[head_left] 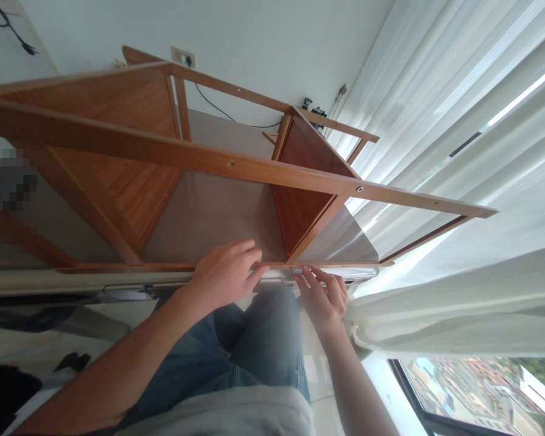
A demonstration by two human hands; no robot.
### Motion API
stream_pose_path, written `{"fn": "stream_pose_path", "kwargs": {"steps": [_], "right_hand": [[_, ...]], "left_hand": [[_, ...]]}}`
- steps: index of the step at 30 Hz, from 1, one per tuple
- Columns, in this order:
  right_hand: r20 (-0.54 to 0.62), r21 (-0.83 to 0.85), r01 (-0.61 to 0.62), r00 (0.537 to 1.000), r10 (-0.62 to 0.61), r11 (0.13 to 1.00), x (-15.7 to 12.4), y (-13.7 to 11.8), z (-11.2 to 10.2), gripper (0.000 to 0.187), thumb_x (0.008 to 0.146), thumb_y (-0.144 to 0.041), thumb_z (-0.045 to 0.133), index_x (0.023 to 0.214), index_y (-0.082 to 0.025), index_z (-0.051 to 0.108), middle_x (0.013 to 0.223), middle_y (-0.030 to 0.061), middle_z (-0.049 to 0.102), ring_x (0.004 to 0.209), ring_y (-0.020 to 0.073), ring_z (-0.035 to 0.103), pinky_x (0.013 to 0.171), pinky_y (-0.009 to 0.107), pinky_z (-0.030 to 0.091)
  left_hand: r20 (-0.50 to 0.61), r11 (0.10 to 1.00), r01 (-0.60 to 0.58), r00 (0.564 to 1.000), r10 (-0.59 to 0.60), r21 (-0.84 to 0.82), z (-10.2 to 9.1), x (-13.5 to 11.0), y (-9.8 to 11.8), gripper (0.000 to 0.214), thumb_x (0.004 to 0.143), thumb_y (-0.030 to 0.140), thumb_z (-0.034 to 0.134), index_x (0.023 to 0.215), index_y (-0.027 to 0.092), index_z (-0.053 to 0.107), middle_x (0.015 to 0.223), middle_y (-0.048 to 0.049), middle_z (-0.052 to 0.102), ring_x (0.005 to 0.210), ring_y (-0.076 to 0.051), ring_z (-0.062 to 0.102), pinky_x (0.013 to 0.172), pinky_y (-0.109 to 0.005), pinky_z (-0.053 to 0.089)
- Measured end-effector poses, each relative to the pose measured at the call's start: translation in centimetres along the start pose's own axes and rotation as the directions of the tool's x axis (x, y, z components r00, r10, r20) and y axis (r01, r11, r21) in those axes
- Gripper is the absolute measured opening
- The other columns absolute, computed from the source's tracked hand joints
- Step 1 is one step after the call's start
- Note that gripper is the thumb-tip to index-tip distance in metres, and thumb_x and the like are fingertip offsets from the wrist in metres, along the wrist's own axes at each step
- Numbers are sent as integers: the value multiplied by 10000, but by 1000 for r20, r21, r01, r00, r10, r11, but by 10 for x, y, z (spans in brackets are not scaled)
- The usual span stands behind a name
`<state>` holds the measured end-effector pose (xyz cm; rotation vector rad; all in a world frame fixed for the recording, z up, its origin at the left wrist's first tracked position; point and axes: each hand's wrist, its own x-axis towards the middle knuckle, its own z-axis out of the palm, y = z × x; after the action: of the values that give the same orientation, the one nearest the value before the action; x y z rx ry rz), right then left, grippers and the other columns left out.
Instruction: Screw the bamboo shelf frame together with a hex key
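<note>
"Denim jeans (258, 345) at six o'clock. What's just past them?"

"Left hand (224, 272), curled around the lower rail (172, 265) of a wooden shelf unit (131, 169), fingers closed enough to have hold of it."

"And the other one?"

"Right hand (322, 300), near the left along that same rail, fingers loosely spread. Can't tell from here whether it's gripping or only touching."

"Where's the shelf unit sitting?"

"Right in front, running from the hands toward twelve o'clock, its long rails stretching toward three."

"Beyond it?"

"White curtains (458, 151) at three o'clock, window (472, 393) at four, and a wall socket (183, 57) with a black cable (213, 106) at eleven."
</note>
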<state>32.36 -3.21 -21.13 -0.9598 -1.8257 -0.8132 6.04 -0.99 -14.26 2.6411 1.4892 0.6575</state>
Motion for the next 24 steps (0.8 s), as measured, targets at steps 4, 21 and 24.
{"fn": "stream_pose_path", "kwargs": {"steps": [4,21,24], "right_hand": [[-9,-2,-14,1000,14,1000,-1,0,1,391,847,-233,863,1209,-230,714,1039,89,767,787,163,718,740,310,543],[-50,-53,-120,992,117,991,-9,-10,6,344,856,-261,855,1178,-256,736,1060,86,770,692,148,683,708,323,562],[-46,-50,-130,991,127,990,-11,-10,7,330,857,-267,855,1167,-264,741,1027,75,772,739,162,707,723,323,560]], "left_hand": [[-5,1000,4,1000,-4,-5,0,0,0,329,1014,435,532,772,222,597,840,-13,602,741,-190,604,596,-333,295],[-9,1000,2,1000,-2,-19,1,-1,-1,344,1020,442,522,766,219,581,844,-16,602,752,-188,600,601,-334,287],[-5,1000,-3,1000,2,-15,1,-2,-1,354,1023,452,513,764,219,579,839,-17,602,753,-190,601,607,-337,289]]}}
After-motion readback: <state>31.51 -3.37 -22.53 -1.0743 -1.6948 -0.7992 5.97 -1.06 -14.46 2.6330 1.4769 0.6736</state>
